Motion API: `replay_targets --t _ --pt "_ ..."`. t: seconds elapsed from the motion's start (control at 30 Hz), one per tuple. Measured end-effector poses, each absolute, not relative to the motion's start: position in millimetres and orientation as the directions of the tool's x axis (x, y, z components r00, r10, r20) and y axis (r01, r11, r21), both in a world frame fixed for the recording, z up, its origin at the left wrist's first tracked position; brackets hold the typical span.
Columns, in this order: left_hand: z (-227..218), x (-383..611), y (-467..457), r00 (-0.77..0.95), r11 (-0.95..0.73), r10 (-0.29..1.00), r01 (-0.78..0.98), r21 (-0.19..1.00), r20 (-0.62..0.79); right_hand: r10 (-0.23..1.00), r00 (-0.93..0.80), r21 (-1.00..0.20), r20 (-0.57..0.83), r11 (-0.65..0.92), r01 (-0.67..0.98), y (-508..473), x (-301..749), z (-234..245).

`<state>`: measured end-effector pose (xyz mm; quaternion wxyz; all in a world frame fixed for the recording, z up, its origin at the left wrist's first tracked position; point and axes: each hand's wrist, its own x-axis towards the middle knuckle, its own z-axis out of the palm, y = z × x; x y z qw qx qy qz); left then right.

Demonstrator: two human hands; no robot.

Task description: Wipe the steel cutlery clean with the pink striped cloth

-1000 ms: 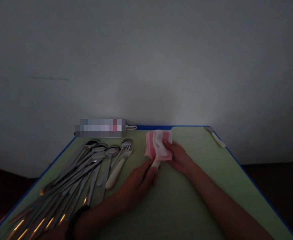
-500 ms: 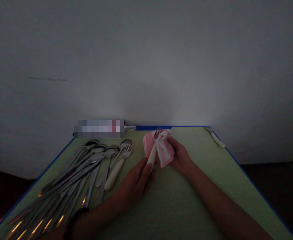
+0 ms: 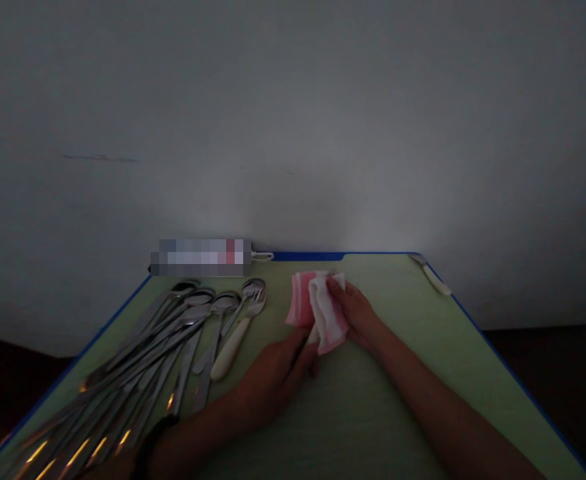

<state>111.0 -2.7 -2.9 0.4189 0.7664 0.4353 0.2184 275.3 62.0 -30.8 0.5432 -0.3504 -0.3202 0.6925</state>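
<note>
My left hand [image 3: 285, 367] is closed around the cream handle of a fork [image 3: 313, 335], whose head is wrapped out of sight. A pink and white cloth [image 3: 327, 313] is folded over that fork, and my right hand [image 3: 357, 310] pinches it, thumb on top. Left of my left hand lies another fork [image 3: 230, 348] with a cream handle. Beside it are several metal spoons [image 3: 224, 302] and other long steel utensils in a spread pile, partly behind my left forearm.
The pale green table [image 3: 393, 400] has a blue edge. At its far right corner lies a piece of cutlery with a cream handle [image 3: 437, 280]. A blurred-out box-like object [image 3: 203, 258] with a white loop stands at the back left, near the grey wall [image 3: 293, 133].
My right hand has folded the cloth over the fork's tines, which showed before. The fork and cloth sit slightly lower and nearer to me.
</note>
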Motion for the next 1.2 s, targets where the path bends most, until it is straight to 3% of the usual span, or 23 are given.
replay_targets --t 0.33,0.53,0.7,0.8,0.97,1.2 --pt "-5 108 -3 0.452 -0.131 0.890 0.370 0.920 -0.056 0.954 -0.273 -0.843 -0.120 -0.243 -0.481 59 280 -27" --pt "0 108 -1 0.506 -0.281 0.863 0.450 0.848 0.017 0.961 -0.269 -0.867 -0.069 -0.192 -0.461 58 276 -31" --pt "1 109 -2 0.562 -0.308 0.826 0.515 0.800 -0.044 0.980 -0.130 -0.864 -0.151 -0.195 -0.464 61 273 -34" --pt "-3 108 -3 0.558 -0.305 0.829 0.504 0.808 -0.035 0.976 -0.160 -0.864 -0.147 -0.206 -0.459 62 273 -34" --pt "-5 106 -2 0.433 -0.171 0.901 0.367 0.914 -0.005 0.958 -0.280 -0.861 -0.061 -0.192 -0.471 61 279 -32" --pt "-15 106 1 0.365 0.127 0.911 0.191 0.973 -0.191 0.915 -0.388 -0.821 -0.108 -0.303 -0.485 60 285 -31"
